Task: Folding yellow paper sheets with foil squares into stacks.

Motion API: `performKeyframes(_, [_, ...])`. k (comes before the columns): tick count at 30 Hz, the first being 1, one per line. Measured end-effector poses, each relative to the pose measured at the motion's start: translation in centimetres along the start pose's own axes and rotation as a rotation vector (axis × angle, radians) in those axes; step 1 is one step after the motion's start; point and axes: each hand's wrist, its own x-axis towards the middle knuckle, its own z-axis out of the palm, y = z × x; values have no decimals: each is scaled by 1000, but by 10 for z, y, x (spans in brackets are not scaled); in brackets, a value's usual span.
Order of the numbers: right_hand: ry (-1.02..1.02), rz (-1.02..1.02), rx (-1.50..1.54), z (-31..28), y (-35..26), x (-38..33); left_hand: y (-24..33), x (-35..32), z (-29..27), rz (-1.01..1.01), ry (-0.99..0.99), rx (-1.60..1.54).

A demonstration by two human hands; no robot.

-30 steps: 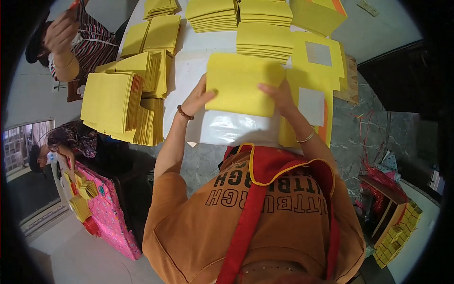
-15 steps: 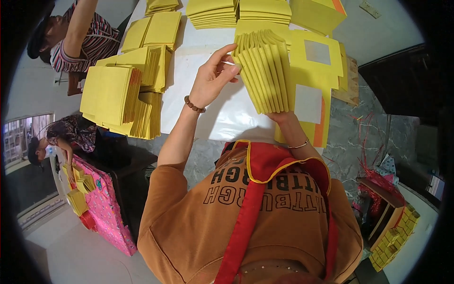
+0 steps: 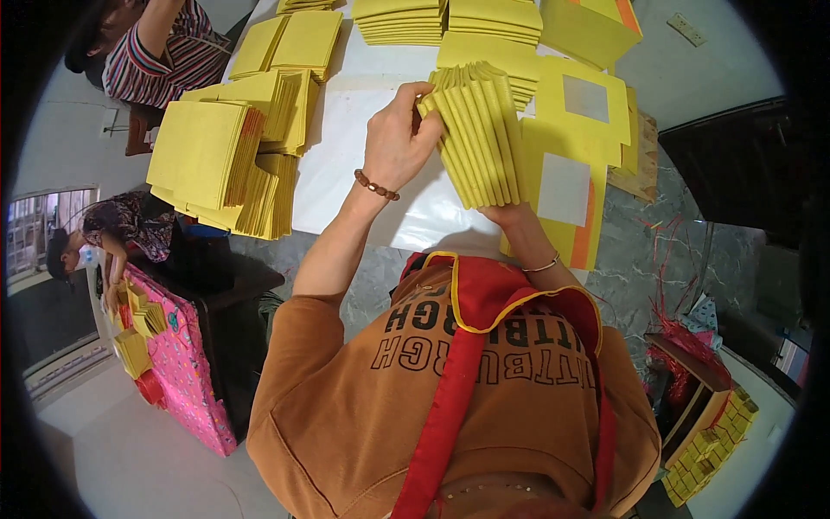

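Observation:
A thick bundle of folded yellow paper sheets [image 3: 478, 143] stands tilted over the table, its rounded folds facing me. My left hand [image 3: 399, 134] pinches the bundle's upper left edge between thumb and fingers. From below and the right, my right hand [image 3: 506, 214] grips its lower end; most of those fingers are hidden behind the paper. Beyond the bundle lies a flat yellow stack [image 3: 488, 54]. To its right are yellow sheets with a pale rectangular panel [image 3: 564, 190] and an orange strip.
Leaning yellow stacks [image 3: 203, 156] stand at the table's left, with more piles [image 3: 398, 22] along the far side. White sheeting [image 3: 346, 112] covers the table. Another person [image 3: 164, 56] is at the far left; a second [image 3: 130, 229] works at a pink-covered table [image 3: 194, 372].
My left thumb and fingers have closed onto the bundle's upper left edge. The bundle has shifted slightly left, and its folds sit closer together.

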Motion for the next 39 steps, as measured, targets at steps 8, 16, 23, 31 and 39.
performKeyframes(8, [-40, -59, -21, -4, 5, -6, 8, -3, 2, 15, 68, -92])
performKeyframes(16, [25, -53, 1, 4, 10, -5, 18, -1, 2, 22, 90, 82])
performKeyframes(23, [46, -99, -56, 6, 14, -4, 21, 2, 3, -17, 80, 126])
performKeyframes(31, [86, -122, -81, 14, 15, -3, 18, 3, 1, -74, 48, 68])
performKeyframes(39, [88, -141, -118, 8, 16, -2, 19, 2, 3, -69, 47, 210])
